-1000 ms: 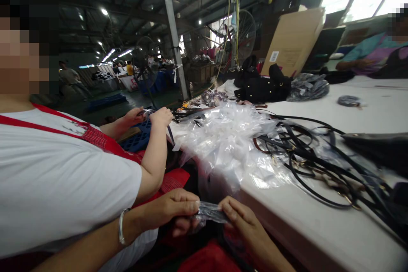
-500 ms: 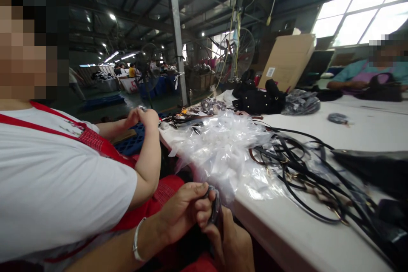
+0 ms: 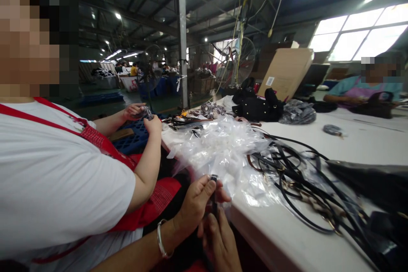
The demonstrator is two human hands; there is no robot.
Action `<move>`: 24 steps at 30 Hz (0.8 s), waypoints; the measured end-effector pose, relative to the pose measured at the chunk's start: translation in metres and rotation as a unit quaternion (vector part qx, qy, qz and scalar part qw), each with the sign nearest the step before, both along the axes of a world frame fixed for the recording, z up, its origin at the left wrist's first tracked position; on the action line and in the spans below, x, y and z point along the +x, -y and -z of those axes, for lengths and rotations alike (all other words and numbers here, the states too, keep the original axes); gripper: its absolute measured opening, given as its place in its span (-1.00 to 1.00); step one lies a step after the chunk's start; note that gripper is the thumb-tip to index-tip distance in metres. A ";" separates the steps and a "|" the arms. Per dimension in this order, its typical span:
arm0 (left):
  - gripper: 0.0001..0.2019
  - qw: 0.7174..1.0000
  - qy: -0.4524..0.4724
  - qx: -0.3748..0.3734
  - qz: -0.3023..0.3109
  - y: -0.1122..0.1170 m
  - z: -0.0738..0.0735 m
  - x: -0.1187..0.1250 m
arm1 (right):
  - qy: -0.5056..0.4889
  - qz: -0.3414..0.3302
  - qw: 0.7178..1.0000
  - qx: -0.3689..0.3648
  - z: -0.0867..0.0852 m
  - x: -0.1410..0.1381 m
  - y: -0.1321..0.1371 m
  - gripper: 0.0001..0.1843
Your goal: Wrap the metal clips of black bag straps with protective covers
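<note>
My left hand (image 3: 199, 202), with a silver bangle on the wrist, is closed on a small dark strap piece (image 3: 213, 178) held upright at the table's near edge. My right hand (image 3: 219, 240) sits just below it, its fingers curled against the lower end of the same piece. Right beside them on the white table (image 3: 280, 238) lies a heap of clear plastic bags (image 3: 219, 146). A tangle of black straps with metal clips (image 3: 306, 170) spreads to the right of the bags.
A co-worker in a white shirt and red apron (image 3: 63, 174) sits close on my left, with both hands (image 3: 143, 117) on a small item. Black handbags (image 3: 258, 108) and a cardboard box (image 3: 287, 72) stand farther back. Another person (image 3: 363, 89) works at the far right.
My hands have risen from my lap to the table edge. The wrapped piece once stretched flat between them now stands upright in my left hand. The view has tilted up a little.
</note>
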State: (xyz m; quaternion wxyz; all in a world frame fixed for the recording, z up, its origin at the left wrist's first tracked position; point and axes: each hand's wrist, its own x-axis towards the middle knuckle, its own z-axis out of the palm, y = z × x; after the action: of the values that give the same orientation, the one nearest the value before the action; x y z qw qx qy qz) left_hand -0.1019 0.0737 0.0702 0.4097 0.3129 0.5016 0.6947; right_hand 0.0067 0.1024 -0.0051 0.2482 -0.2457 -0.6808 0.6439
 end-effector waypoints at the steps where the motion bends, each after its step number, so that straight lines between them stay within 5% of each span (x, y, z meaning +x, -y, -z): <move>1: -0.64 0.999 -0.053 0.006 -0.010 0.000 -0.002 -0.001 | 0.000 -0.015 0.999 -0.031 -0.001 0.002 0.000 -0.33; 5: -0.70 0.947 -0.318 0.038 0.017 0.001 -0.001 -0.014 | 0.017 -0.030 0.995 -0.093 -0.007 0.018 -0.009 -0.32; 9: -0.78 0.822 -0.560 0.045 0.094 0.007 0.013 -0.036 | 0.000 -0.068 0.990 -0.123 -0.022 0.032 -0.028 -0.56; 12: -0.81 0.711 -0.692 0.051 0.117 0.012 0.023 -0.047 | -0.033 -0.089 0.964 -0.249 -0.033 0.033 -0.038 -0.56; 14: -0.83 0.656 -0.742 0.058 0.124 0.016 0.027 -0.051 | -0.012 -0.104 0.958 -0.267 -0.036 0.031 -0.043 -0.59; 17: -0.85 0.613 -0.776 0.053 0.138 0.023 0.031 -0.053 | 0.084 -0.114 0.990 -0.021 -0.038 0.026 -0.050 -0.77; 20: -0.83 0.601 -0.783 0.026 0.156 0.031 0.031 -0.056 | 0.167 -0.122 0.951 0.230 -0.043 0.019 -0.056 -0.89; 22: -0.80 0.621 -0.767 0.001 0.161 0.038 0.027 -0.058 | 0.203 -0.141 0.915 0.318 -0.047 0.014 -0.061 -0.85; 24: -0.74 0.678 -0.711 -0.039 0.181 0.043 0.020 -0.058 | 0.186 -0.155 0.911 0.333 -0.048 0.008 -0.067 -0.79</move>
State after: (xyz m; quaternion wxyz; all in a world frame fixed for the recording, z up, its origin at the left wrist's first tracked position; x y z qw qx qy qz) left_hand -0.1602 0.0306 0.0500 0.0593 0.7813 0.6017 0.1550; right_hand 0.0149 0.1692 0.0428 0.0815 -0.1556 -0.9190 0.3529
